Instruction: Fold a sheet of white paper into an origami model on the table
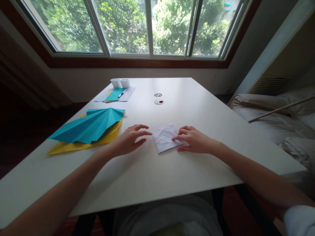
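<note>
- From my remote seat, I see the folded white paper (164, 138) lying flat on the white table (137, 183) between both hands, probably there because each reaches it easily.
- My right hand (197, 140) is loosely curled, fingertips over the paper's right side, perhaps to steady it; I cannot tell whether the thumb pinches the edge.
- My left hand (131, 138) is half open, fingers apart, holding nothing; its fingertips are just beside the paper's left corner, and I cannot tell if they touch.
- The pleated blue paper (98, 126) lies over yellow paper (108, 139) to the left, seemingly set aside to leave working room.
- Farther back, two white paper boxes (125, 83) stand near a small blue sheet (114, 95) with a pen (122, 93) on it, likely parked out of the way.
</note>
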`<state>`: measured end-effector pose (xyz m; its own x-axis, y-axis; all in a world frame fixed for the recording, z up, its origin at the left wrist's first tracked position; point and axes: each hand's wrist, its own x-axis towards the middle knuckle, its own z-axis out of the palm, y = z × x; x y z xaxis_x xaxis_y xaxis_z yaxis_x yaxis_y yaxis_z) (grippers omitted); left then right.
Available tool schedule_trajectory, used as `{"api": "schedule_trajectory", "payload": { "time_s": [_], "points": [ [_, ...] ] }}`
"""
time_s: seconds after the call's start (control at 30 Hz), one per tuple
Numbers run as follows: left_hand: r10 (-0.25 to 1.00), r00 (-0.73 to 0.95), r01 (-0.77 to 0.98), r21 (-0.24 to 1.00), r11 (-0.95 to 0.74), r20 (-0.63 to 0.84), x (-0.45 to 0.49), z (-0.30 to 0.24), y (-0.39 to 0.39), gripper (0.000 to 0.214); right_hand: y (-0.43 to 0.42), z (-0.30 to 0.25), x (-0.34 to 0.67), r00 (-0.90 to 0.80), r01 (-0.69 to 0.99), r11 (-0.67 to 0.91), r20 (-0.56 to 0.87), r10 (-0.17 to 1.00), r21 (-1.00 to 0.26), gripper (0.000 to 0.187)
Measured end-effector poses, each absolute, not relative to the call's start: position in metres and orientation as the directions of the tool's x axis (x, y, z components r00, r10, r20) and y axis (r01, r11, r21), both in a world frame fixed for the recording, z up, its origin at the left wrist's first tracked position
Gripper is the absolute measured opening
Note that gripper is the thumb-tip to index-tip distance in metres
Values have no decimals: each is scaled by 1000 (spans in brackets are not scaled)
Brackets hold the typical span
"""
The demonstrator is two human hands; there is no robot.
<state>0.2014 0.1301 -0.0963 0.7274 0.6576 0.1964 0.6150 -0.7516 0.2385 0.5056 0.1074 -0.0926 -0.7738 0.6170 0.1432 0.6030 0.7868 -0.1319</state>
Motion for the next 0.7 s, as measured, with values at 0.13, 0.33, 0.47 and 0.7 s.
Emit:
{"api": "schedule_trajectory", "payload": {
  "time_s": [0.13, 0.33, 0.47, 0.7],
  "points": [
    [599, 772, 559, 223, -799, 212, 221, -98, 116, 35, 104, -97, 498, -779, 593, 800, 185, 599, -93, 28],
    [585, 792, 558, 181, -810, 174, 233, -102, 110, 28, 102, -99, 496, -788, 566, 816, 214, 578, -118, 34],
    [564, 801, 528, 204, -824, 204, 226, -102, 115, 26, 105, -93, 501, -805, 522, 843, 253, 537, -129, 48],
    [546, 814, 515, 188, -837, 201, 225, -101, 117, 27, 114, -91, 511, -812, 507, 853, 264, 520, -123, 48]
  ]
}}
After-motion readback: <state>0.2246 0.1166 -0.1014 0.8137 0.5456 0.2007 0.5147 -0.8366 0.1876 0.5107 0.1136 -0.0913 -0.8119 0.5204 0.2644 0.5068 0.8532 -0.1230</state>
